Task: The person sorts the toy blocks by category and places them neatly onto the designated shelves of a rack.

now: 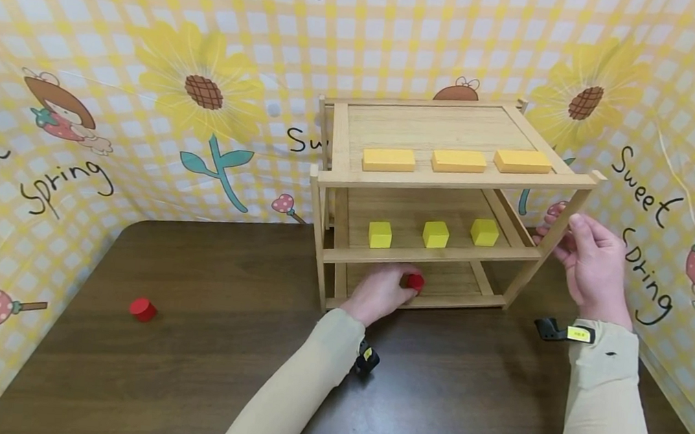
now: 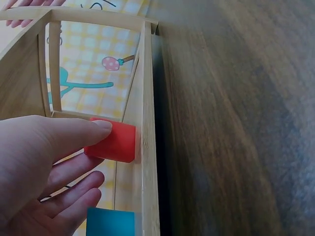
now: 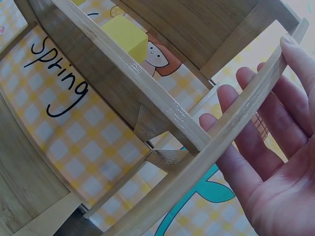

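Note:
My left hand reaches onto the bottom shelf of a three-tier wooden rack. Between its thumb and index finger it pinches a red cylinder, close to the shelf's front rail. Beside the lower fingers in the left wrist view is a blue block; the hand covers that spot in the head view. At the rack's right side, my right hand holds the front post, thumb on one side and fingers behind it.
Several blocks stand on the rack: three yellow cubes on the middle shelf and three orange-yellow bars on top. Another red cylinder sits on the dark wooden table at left. Patterned cloth hangs behind and at both sides.

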Demonstrator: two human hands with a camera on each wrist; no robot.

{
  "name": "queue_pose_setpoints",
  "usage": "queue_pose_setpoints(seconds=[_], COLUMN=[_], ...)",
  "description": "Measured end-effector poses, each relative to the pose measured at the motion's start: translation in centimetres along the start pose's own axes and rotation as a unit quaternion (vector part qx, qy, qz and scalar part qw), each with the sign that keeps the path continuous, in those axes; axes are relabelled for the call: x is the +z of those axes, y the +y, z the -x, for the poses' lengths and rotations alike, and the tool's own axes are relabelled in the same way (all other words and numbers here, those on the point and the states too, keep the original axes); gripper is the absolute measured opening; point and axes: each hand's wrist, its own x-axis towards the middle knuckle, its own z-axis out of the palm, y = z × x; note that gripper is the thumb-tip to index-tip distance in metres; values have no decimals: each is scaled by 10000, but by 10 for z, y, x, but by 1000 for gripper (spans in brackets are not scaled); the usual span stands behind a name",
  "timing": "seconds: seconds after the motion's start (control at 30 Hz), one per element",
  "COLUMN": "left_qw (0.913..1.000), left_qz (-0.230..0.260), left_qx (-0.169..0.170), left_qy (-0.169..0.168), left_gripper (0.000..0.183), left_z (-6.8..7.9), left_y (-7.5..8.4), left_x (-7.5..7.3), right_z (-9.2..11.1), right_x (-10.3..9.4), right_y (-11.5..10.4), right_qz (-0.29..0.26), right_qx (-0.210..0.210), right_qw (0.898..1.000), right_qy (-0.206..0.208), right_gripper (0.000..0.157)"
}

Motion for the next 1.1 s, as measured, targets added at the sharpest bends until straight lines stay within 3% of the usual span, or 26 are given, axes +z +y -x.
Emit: queue_pose_setpoints(seconds=[0.17, 0.4, 0.57, 1.1], left_qw=[10000, 9998, 9995, 9936], left_qz=[25, -31, 206, 231], left_qx=[-55, 128, 194, 921], left_qy=[-20, 114, 124, 619], left_gripper=[34, 42, 45, 36], left_z=[0, 4, 10, 34], left_y=[1, 5, 7, 12], left_x=[1, -3, -5, -13], right_z=[0, 1, 1, 0], right_x=[0, 0, -1, -1], right_y=[0, 1, 1, 1], right_qz=[29, 45, 35, 36], right_qx=[-1, 10, -5, -9], right_qw=[10000, 10000, 10000, 10000], right_qy=[-25, -53, -46, -22], right_gripper=[33, 34, 33, 33])
